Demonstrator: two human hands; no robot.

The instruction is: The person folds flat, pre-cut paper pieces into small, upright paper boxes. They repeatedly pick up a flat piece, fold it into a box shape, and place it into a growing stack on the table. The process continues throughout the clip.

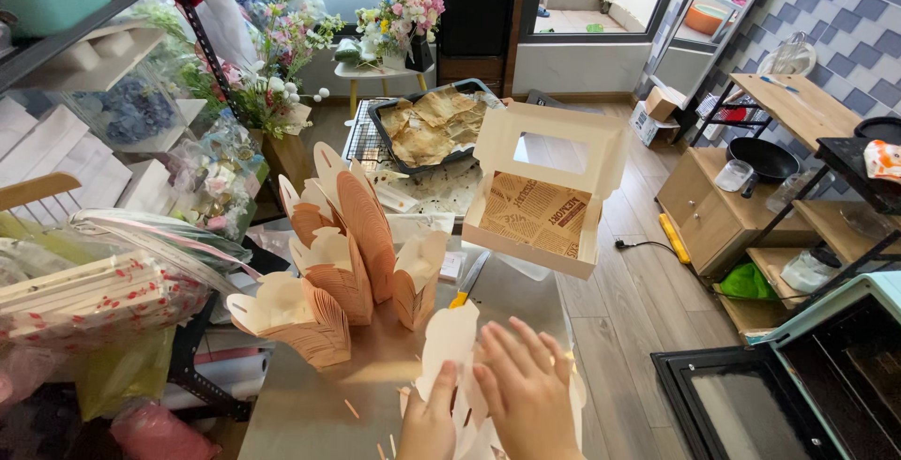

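Both hands [497,399] cut off, flat carton [450,338] half hidden

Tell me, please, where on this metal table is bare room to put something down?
Bare metal table shows left of the left hand, below the orange paper boxes. It is crowded between the right hand and the open bakery box.

- Flat white paper box blank [450,343]: scalloped flaps, unfolded, lying at the near edge of the steel table [310,413], partly lying beneath both hands.
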